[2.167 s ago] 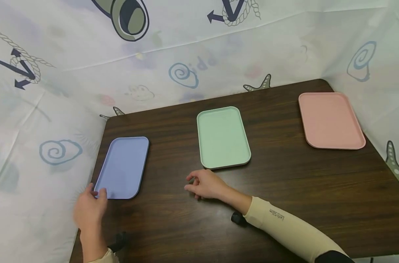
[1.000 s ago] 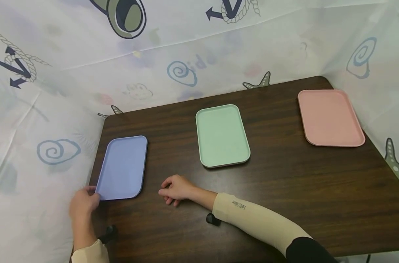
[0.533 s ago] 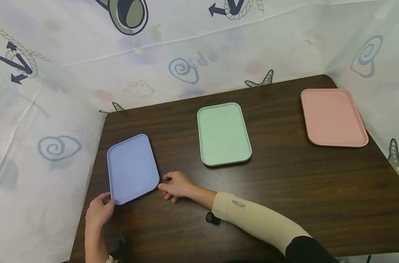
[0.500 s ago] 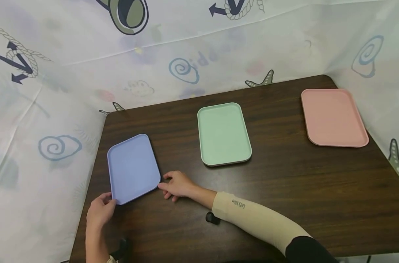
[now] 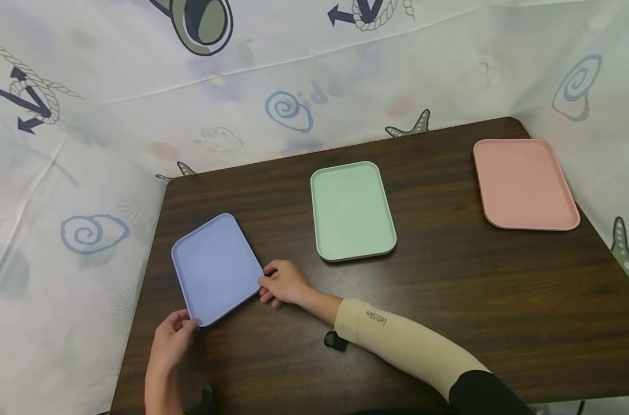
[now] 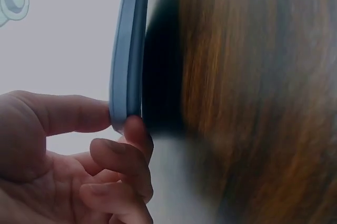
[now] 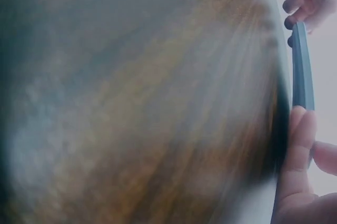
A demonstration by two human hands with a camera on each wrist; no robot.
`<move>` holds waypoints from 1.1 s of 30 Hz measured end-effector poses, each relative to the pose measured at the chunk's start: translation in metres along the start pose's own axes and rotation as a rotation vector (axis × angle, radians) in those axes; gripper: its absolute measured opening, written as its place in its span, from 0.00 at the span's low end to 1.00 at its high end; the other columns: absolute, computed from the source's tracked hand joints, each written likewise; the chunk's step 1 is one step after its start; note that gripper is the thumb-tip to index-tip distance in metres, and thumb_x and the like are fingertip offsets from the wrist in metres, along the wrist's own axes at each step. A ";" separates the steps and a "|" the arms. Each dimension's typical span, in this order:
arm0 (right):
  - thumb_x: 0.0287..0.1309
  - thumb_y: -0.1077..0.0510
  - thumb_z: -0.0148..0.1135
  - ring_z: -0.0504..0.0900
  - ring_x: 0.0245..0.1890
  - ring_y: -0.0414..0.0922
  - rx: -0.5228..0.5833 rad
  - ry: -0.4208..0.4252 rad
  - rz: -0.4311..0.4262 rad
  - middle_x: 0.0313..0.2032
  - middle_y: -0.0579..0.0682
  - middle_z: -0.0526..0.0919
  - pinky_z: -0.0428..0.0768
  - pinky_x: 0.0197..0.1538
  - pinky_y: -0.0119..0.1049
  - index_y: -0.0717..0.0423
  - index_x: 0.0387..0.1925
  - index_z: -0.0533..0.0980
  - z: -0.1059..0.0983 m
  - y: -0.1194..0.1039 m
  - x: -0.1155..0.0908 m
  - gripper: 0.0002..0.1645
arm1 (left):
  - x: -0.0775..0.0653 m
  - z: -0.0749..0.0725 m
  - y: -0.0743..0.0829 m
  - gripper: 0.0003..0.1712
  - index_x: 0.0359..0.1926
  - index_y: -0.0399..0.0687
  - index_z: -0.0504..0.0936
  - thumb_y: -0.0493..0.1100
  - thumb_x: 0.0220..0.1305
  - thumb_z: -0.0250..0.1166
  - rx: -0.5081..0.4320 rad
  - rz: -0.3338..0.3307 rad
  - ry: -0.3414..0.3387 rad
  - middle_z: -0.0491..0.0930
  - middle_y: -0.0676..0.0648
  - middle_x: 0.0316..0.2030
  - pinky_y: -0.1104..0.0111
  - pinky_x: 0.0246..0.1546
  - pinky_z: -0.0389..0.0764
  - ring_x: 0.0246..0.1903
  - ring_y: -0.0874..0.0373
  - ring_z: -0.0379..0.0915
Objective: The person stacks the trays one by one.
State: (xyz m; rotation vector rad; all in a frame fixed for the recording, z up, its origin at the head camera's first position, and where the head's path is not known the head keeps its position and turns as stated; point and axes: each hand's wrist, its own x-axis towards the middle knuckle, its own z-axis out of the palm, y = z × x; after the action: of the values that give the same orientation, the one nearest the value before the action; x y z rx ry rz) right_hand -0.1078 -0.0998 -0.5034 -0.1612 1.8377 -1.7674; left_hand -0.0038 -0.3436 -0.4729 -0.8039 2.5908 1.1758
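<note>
right fingers [image 7: 303, 135] now on blue tray [image 5: 217, 270]

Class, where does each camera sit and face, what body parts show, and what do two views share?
Head: worn on the head, faces forward and down at the table, blue tray, green tray and pink tray; shows the left hand, right hand and right sleeve.
Left wrist: worn there, faces the blue tray's edge; shows the left hand pinching it.
Right wrist: worn there, faces along the tray's edge; shows the right hand near, the left hand beyond.
Shared: head and right wrist both show both hands.
</note>
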 end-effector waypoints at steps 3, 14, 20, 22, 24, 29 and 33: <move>0.63 0.65 0.61 0.87 0.23 0.47 0.005 0.011 -0.014 0.24 0.54 0.85 0.78 0.18 0.34 0.64 0.45 0.74 -0.001 0.000 0.001 0.10 | -0.003 0.003 -0.001 0.23 0.61 0.26 0.66 0.37 0.70 0.55 -0.058 -0.004 0.012 0.77 0.48 0.28 0.68 0.28 0.68 0.25 0.58 0.69; 0.63 0.64 0.61 0.86 0.22 0.45 -0.060 0.002 -0.063 0.25 0.52 0.86 0.79 0.19 0.35 0.64 0.45 0.74 -0.008 -0.002 -0.014 0.11 | -0.017 0.017 -0.007 0.18 0.57 0.32 0.68 0.34 0.69 0.56 -0.290 -0.038 0.070 0.73 0.54 0.24 0.71 0.20 0.66 0.20 0.62 0.66; 0.63 0.63 0.62 0.86 0.23 0.44 -0.068 0.004 -0.108 0.25 0.51 0.86 0.81 0.22 0.39 0.63 0.46 0.74 -0.017 -0.010 -0.023 0.12 | -0.026 0.021 0.000 0.17 0.57 0.36 0.68 0.34 0.69 0.58 -0.412 -0.049 0.068 0.73 0.54 0.21 0.71 0.18 0.64 0.18 0.61 0.65; 0.63 0.63 0.62 0.86 0.23 0.43 -0.063 0.009 -0.121 0.25 0.51 0.86 0.81 0.23 0.39 0.63 0.46 0.74 -0.021 -0.011 -0.027 0.12 | -0.028 0.022 0.003 0.16 0.56 0.36 0.68 0.34 0.69 0.58 -0.457 -0.032 0.066 0.74 0.53 0.21 0.71 0.17 0.63 0.18 0.61 0.64; 0.63 0.62 0.62 0.86 0.23 0.44 -0.046 0.015 -0.129 0.26 0.51 0.86 0.82 0.23 0.40 0.62 0.46 0.74 -0.025 -0.014 -0.031 0.12 | -0.030 0.023 0.008 0.15 0.55 0.36 0.69 0.33 0.69 0.58 -0.501 -0.009 0.061 0.74 0.52 0.22 0.70 0.17 0.62 0.17 0.61 0.64; 0.63 0.62 0.63 0.86 0.25 0.46 -0.031 0.038 -0.149 0.27 0.54 0.86 0.82 0.26 0.43 0.61 0.47 0.74 -0.043 -0.021 -0.045 0.13 | -0.033 0.030 0.022 0.15 0.55 0.37 0.69 0.34 0.70 0.59 -0.545 0.052 0.019 0.76 0.52 0.23 0.71 0.19 0.63 0.19 0.61 0.65; 0.62 0.62 0.64 0.87 0.26 0.49 -0.026 0.048 -0.157 0.29 0.57 0.86 0.82 0.25 0.39 0.63 0.48 0.73 -0.063 -0.023 -0.055 0.15 | -0.034 0.040 0.034 0.16 0.55 0.35 0.68 0.35 0.70 0.59 -0.586 0.123 -0.036 0.76 0.51 0.25 0.71 0.19 0.61 0.19 0.61 0.64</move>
State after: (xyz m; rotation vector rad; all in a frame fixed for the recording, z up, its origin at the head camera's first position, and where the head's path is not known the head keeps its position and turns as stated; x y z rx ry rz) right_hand -0.0989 -0.0218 -0.4672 -0.2824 1.9288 -1.8677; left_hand 0.0041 -0.2827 -0.4651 -0.7075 2.3035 2.0107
